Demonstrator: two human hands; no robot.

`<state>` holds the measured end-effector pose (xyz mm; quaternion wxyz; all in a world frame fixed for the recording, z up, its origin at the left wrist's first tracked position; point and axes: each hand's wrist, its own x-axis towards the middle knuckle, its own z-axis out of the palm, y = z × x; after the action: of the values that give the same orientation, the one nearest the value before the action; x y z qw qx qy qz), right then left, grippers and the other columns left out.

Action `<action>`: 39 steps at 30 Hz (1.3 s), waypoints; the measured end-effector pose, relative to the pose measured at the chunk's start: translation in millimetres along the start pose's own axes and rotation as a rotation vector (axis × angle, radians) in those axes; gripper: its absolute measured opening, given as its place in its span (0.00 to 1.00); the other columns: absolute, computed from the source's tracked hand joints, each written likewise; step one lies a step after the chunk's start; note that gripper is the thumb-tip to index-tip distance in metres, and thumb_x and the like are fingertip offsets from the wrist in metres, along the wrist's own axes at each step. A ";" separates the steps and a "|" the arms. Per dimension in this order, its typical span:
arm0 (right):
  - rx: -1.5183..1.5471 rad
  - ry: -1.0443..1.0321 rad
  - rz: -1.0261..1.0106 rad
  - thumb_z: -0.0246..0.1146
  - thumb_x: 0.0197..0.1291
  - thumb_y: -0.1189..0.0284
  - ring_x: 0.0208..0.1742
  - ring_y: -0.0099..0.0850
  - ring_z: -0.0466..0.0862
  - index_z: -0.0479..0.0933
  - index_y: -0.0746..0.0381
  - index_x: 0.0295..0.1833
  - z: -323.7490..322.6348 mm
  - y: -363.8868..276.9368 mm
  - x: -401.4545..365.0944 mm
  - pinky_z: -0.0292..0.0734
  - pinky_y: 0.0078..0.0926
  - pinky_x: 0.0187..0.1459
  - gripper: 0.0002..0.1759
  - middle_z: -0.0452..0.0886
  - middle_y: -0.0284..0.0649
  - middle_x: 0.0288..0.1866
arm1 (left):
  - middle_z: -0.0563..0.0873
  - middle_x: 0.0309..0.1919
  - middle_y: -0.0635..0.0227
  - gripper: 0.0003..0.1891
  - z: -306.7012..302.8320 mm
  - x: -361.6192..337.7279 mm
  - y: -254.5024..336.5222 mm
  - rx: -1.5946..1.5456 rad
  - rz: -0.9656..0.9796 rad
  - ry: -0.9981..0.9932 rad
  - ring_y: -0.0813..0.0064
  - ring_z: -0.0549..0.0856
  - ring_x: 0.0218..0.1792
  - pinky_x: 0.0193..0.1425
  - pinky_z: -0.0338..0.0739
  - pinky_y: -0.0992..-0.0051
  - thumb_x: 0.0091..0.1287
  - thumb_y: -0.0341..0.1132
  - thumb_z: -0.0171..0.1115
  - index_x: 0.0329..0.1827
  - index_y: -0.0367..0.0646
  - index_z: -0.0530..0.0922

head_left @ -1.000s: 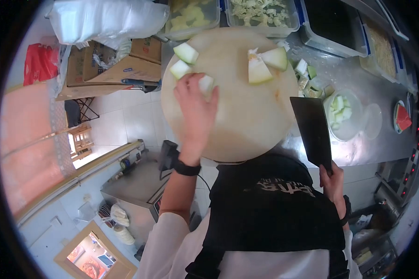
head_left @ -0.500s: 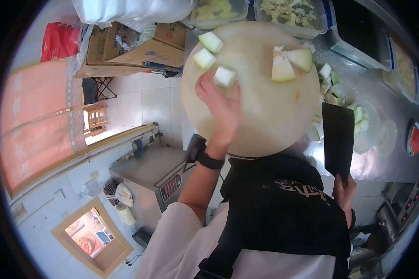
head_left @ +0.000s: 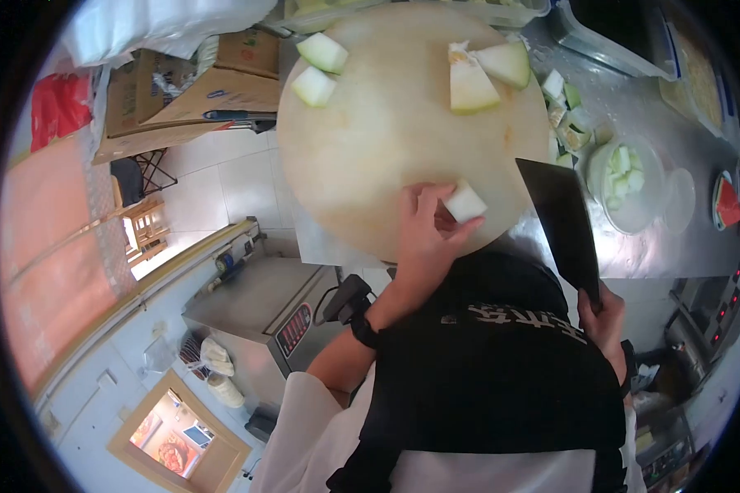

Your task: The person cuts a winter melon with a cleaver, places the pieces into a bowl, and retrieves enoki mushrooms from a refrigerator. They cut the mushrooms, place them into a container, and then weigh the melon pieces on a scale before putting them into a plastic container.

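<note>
My left hand (head_left: 430, 238) holds a pale white-green chunk of melon (head_left: 465, 202) between thumb and fingers, low over the near side of the round cutting board (head_left: 370, 148). A dark cleaver (head_left: 561, 218) is in my right hand (head_left: 604, 329), its broad blade raised beside the board's right edge. Two melon chunks with green rind (head_left: 322, 53) rest at the board's upper left. Larger melon wedges (head_left: 472, 86) lie at the upper right, one with pale stringy pulp at its tip.
Rind scraps (head_left: 569, 115) lie on the steel counter (head_left: 551, 246) right of the board. A clear bowl (head_left: 629, 185) there holds several cut pieces. Plastic tubs (head_left: 608, 41) line the back. An open cardboard box (head_left: 197, 90) stands at left, near a steel appliance (head_left: 255, 304).
My left hand has carried the melon chunk from the board's upper left toward its near edge. The cleaver has tilted, its top leaning left toward the board. The view has shifted.
</note>
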<state>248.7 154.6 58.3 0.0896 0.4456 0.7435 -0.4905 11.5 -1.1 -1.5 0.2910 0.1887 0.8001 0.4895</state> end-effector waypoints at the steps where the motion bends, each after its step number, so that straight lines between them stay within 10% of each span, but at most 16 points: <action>1: -0.126 0.035 -0.089 0.57 0.59 0.79 0.19 0.19 0.71 0.76 0.65 0.54 2.3 5.7 -1.3 0.65 0.18 0.22 0.16 0.72 0.36 0.19 | 0.69 0.46 0.61 0.27 0.8 -3.9 1.8 -0.003 -0.008 -0.011 0.74 0.80 0.36 0.36 0.80 0.76 0.50 0.31 0.74 0.52 0.38 0.71; 4: -0.238 0.079 -0.308 0.61 0.51 0.82 0.20 0.25 0.73 0.76 0.62 0.56 6.3 -9.5 -0.7 0.67 0.22 0.23 0.23 0.71 0.39 0.22 | 0.68 0.50 0.60 0.26 -3.2 -8.2 5.2 0.035 -0.051 -0.048 0.69 0.80 0.37 0.39 0.80 0.73 0.50 0.28 0.73 0.53 0.39 0.71; 9: -0.408 -0.044 -0.372 0.63 0.42 0.79 0.21 0.30 0.74 0.75 0.58 0.59 -4.2 -45.9 2.4 0.69 0.26 0.25 0.31 0.67 0.38 0.22 | 0.77 0.48 0.63 0.15 -17.6 0.6 -17.7 0.484 0.822 -0.074 0.63 0.79 0.45 0.45 0.77 0.70 0.48 0.26 0.67 0.41 0.38 0.78; 39: -0.523 -0.144 -0.344 0.60 0.42 0.80 0.19 0.29 0.75 0.78 0.54 0.57 -17.4 -52.6 -0.7 0.70 0.25 0.22 0.30 0.66 0.36 0.20 | 0.81 0.47 0.61 0.16 -15.0 7.2 -26.5 0.216 0.751 -0.153 0.63 0.81 0.48 0.47 0.78 0.70 0.42 0.23 0.64 0.37 0.35 0.82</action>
<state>214.9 161.9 101.6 0.1695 0.2393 0.9006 -0.3209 -4.2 -19.0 -21.9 0.1289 0.5336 0.6983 0.4594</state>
